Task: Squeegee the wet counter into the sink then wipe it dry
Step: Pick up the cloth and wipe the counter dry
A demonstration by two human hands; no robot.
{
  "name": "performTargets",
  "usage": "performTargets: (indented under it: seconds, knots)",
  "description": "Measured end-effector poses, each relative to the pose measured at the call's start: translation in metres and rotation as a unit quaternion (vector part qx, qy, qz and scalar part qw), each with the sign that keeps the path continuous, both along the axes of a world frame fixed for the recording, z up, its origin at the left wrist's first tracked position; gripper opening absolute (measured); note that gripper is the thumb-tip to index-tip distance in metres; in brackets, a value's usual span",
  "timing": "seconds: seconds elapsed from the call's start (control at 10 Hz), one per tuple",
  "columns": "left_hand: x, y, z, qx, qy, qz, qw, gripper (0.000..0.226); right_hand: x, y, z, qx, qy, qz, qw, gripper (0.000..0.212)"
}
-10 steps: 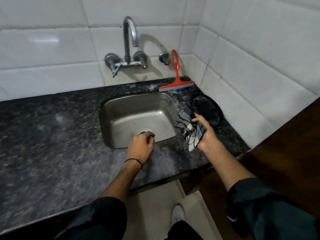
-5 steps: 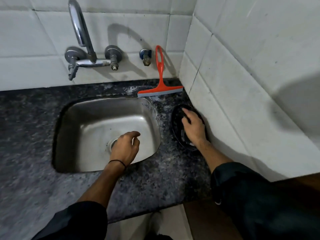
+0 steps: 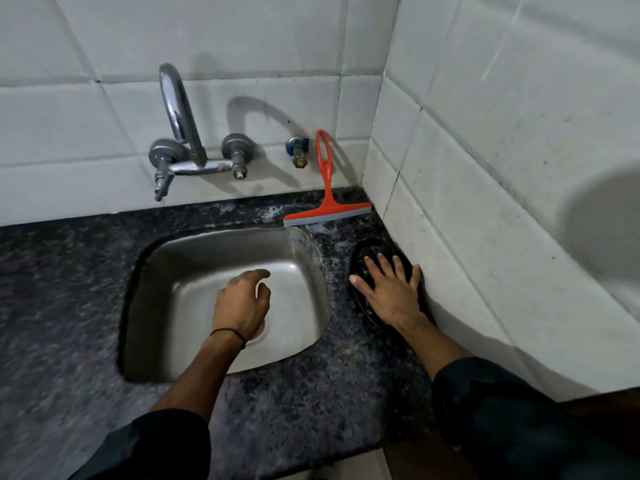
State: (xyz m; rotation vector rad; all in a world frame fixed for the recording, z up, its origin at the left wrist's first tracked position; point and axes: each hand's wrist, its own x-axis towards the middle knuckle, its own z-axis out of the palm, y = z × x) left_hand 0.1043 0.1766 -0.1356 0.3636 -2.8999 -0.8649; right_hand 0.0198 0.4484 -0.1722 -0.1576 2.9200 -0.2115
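A red squeegee (image 3: 325,202) leans against the back tiles, its blade resting on the dark speckled counter (image 3: 311,403) behind the steel sink (image 3: 207,251). Wet sheen shows on the counter around the blade. My left hand (image 3: 240,303) hovers over the sink basin above the drain, fingers loosely curled with nothing in them. My right hand (image 3: 388,292) lies flat with fingers spread on a black round dish (image 3: 363,251) in the right corner. The checked cloth is not visible; whether it lies under that hand cannot be told.
A chrome tap (image 3: 180,109) and a small valve (image 3: 298,152) stick out of the tiled back wall. A tiled side wall (image 3: 485,220) closes the counter on the right. The counter's front edge runs just below my forearms.
My right hand carried the checked cloth to the black dish and now lies flat on it with fingers spread. The left hand stayed over the sink. The view moved closer and rightward.
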Motion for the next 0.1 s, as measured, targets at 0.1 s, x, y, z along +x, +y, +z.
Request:
performTargets:
  seconds: [0.1]
  knots:
    - [-0.0014,-0.0087,0.0122,-0.027,0.022,-0.004,0.999,0.034,-0.0007,-0.0257,0.019,-0.014,0.071,-0.011,0.997,0.066]
